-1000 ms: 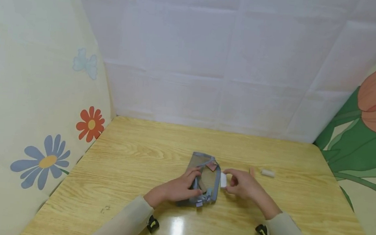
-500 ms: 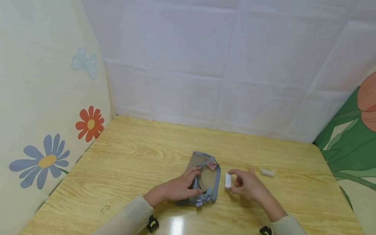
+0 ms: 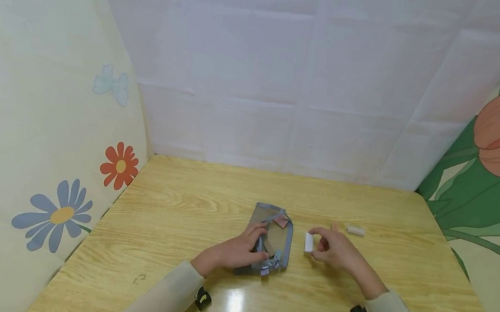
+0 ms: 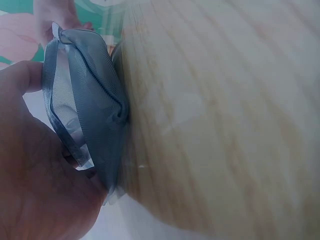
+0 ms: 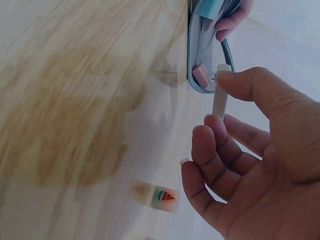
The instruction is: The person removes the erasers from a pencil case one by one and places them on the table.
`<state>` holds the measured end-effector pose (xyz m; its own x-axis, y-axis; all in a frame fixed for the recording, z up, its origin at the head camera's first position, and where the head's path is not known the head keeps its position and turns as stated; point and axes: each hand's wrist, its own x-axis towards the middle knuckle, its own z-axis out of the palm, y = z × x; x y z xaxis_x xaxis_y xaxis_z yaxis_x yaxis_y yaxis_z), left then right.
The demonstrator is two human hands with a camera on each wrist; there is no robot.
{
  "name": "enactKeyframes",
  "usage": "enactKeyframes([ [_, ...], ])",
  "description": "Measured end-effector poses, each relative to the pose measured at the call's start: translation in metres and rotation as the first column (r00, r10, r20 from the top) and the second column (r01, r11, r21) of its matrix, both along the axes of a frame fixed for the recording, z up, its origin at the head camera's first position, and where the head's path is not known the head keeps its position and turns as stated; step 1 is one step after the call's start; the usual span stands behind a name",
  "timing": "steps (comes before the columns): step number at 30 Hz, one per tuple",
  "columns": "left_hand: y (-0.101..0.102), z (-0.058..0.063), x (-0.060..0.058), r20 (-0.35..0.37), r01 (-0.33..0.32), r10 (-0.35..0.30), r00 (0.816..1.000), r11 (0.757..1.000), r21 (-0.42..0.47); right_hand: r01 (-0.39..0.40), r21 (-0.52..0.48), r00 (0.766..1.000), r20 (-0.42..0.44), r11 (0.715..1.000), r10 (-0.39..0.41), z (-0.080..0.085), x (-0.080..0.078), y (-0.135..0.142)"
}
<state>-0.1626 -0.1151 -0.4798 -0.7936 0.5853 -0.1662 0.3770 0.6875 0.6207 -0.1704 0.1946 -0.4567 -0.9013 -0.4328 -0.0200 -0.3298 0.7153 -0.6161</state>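
A grey-blue mesh zip pouch (image 3: 288,243) lies on the table with its mouth spread apart. My left hand (image 3: 237,250) holds its near left side, fingers over the edge; the left wrist view shows the pouch (image 4: 97,95) gaping beside the palm. Through the mesh I see a pinkish piece (image 3: 281,221) and a light blue piece (image 3: 277,255). To the right of the pouch, my right hand (image 3: 335,250) pinches a small white rectangular block (image 3: 309,242) between thumb and fingers. The right wrist view shows the block (image 5: 219,102) upright, its kind unclear.
Beyond the right hand lie a pale cylinder (image 3: 356,230) and a small orange-tan piece (image 3: 334,226), partly hidden. A small piece with a watermelon print (image 5: 165,197) shows in the right wrist view. White cloth (image 3: 239,76) hangs behind the wooden table (image 3: 194,186).
My right hand has moved right, away from the pouch's edge, with the white block between its fingers. The left hand and pouch have stayed in place.
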Motion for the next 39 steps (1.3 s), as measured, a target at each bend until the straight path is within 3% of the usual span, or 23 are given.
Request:
enactKeyframes([
  [20, 0.000, -0.001, 0.000, 0.011, 0.001, -0.002, 1.000, 1.000, 0.015, 0.060, 0.010, 0.997, 0.050, 0.998, -0.061, -0.004, 0.001, 0.019],
  [39, 0.000, -0.006, -0.002, -0.007, 0.003, -0.003, 1.000, 1.000, 0.010, 0.048, 0.023, 0.999, -0.008, 0.999, -0.048, -0.011, 0.004, 0.040],
])
